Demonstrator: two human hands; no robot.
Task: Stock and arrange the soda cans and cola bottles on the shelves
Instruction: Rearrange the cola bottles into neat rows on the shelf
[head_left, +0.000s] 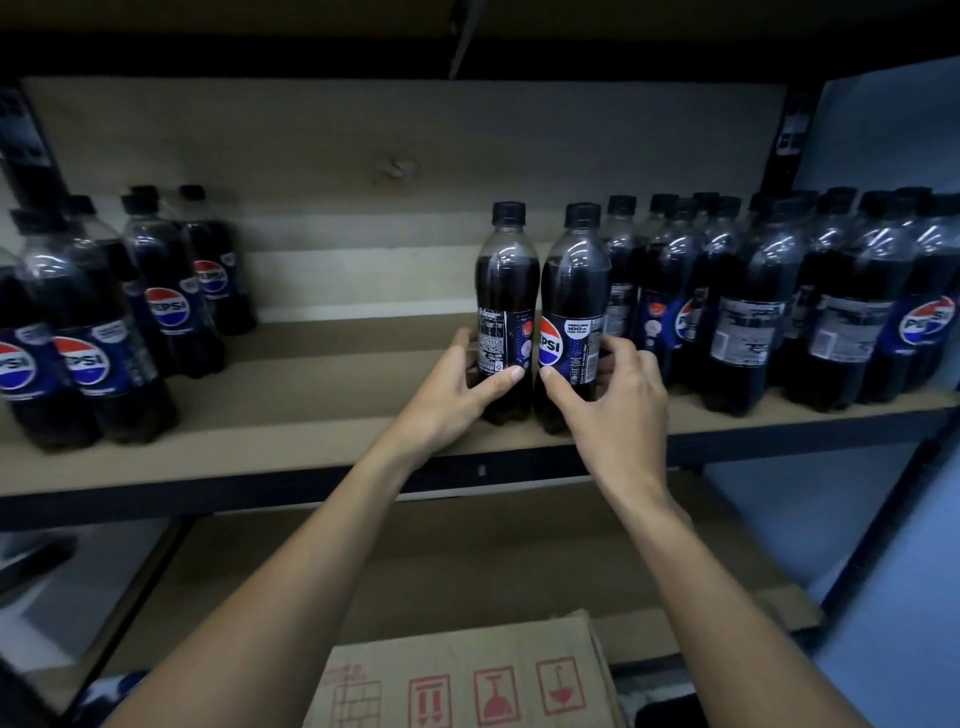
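A topple off the shelf could be caused by a careless push, since both held bottles stand near its front edge; the packed row just beside could also be knocked. The left bottle is clasped low by the left grip, the right bottle by the right grip. Dark cola, black caps and blue labels are shown; the left bottle's logo is turned away.

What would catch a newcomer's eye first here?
Two bare hands meet at the middle of the wooden shelf: the left hand grips one Pepsi bottle, and the right hand grips the neighbour bottle, standing side by side. A packed crowd of Pepsi bottles fills the shelf's right end; a smaller group stands left.
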